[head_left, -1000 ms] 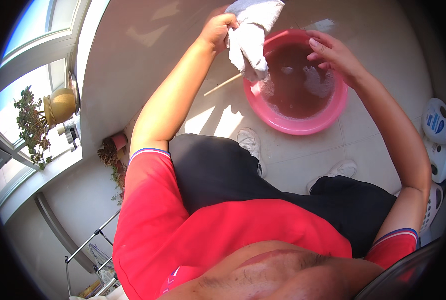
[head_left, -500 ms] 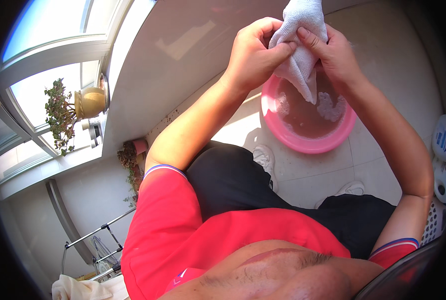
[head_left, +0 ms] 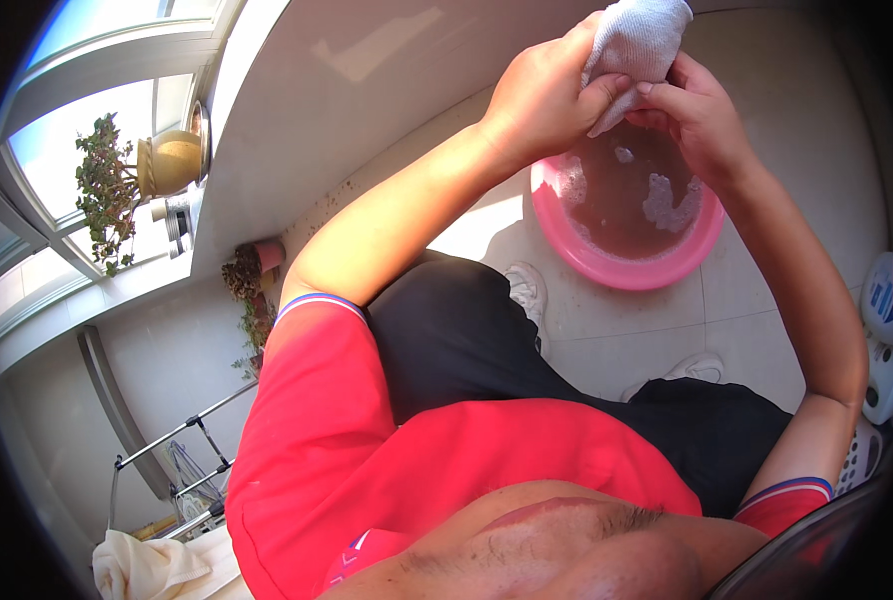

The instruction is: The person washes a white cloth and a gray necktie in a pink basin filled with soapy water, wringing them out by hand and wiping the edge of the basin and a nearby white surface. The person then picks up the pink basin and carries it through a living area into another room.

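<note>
A wet-looking, whitish knitted cloth (head_left: 639, 45), sock-like in shape, is bunched between my hands above a pink basin (head_left: 622, 272). My left hand (head_left: 557, 95) wraps its left side, the thumb pressed on the lower folds. My right hand (head_left: 702, 115) pinches the lower right edge between thumb and fingers. Both thumbs nearly meet at the cloth's bottom. Below, murky brown water (head_left: 622, 215) with patches of white suds fills the basin. The cloth's upper end reaches the top edge of the view.
The basin stands on pale floor tiles (head_left: 657, 340) before my shoes (head_left: 529, 290). Potted plants (head_left: 107, 195) stand at the window on the left. A metal rack (head_left: 182, 430) and a cream towel (head_left: 142, 570) are at lower left. White plastic bottles (head_left: 882, 300) line the right edge.
The cloth and both hands have moved up and slightly right. Its hanging pointed end has been gathered up, so less dangles over the basin. The view has shifted slightly.
</note>
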The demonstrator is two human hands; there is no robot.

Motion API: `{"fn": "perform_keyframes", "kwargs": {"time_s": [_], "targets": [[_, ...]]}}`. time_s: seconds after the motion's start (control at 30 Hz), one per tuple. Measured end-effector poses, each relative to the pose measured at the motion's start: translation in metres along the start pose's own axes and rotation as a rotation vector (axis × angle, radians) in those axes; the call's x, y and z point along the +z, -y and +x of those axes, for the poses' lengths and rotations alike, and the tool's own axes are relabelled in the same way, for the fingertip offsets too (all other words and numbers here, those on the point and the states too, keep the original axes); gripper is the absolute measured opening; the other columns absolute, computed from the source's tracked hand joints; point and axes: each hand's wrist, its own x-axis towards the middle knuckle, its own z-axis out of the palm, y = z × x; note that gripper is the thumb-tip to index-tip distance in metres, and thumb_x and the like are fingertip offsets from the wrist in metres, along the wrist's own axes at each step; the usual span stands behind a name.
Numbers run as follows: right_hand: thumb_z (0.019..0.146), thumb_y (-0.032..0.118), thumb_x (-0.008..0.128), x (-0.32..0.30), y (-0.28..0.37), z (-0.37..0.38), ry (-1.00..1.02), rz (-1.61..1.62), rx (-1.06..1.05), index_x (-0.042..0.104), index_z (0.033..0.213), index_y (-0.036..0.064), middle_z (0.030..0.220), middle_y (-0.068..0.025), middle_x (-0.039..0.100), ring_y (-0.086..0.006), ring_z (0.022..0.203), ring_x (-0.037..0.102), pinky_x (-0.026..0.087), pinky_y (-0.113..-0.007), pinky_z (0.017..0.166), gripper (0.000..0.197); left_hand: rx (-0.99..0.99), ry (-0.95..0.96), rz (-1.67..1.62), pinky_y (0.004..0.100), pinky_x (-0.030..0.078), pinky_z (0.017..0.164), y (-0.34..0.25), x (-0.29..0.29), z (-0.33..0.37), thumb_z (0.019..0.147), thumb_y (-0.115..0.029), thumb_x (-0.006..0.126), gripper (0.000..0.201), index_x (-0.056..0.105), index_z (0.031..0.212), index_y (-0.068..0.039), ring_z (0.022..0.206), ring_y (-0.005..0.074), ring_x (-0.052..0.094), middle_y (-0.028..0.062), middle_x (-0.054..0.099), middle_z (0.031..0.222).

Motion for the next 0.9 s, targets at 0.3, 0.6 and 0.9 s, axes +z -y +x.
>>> {"fn": "perform_keyframes", "kwargs": {"time_s": [0.3,0.6,0.9], "targets": [[0.084,0.011,0.06,-0.021,-0.014,0.005,-0.206,-0.564,-0.051,0.039,0.144,0.0037,0.128,-0.0171,0.056,-0.0193,0.088,0.064,0.051,-0.032,0.082,0.064,0.337,-0.783,0.666,0.0298,0.054,0.069,0.107,-0.14,-0.017,0.072,-0.013,0.075,0.035,0.063,0.104,-0.006,0.075,0.0205,0.069,0.0076,0.07,0.088],[0.086,0.011,0.059,-0.028,-0.034,0.009,-0.125,-0.546,0.021,0.045,0.14,0.0033,0.112,-0.0126,0.061,-0.0156,0.083,0.063,0.052,-0.028,0.077,0.057,0.487,-0.741,1.199,0.037,0.053,0.054,0.196,-0.144,0.015,0.072,-0.022,0.074,0.022,0.068,0.093,-0.02,0.061,0.026,0.064,0.0031,0.064,0.069],[0.088,0.017,0.059,-0.023,-0.024,0.002,-0.04,-0.577,0.224,0.052,0.132,-0.0025,0.102,-0.0097,0.064,-0.0137,0.077,0.063,0.051,-0.027,0.074,0.048,0.198,-0.397,1.111,0.0403,0.055,0.062,0.244,-0.058,-0.008,0.077,-0.028,0.069,0.021,0.069,0.097,-0.024,0.071,0.0278,0.066,0.0041,0.069,0.079]]}}
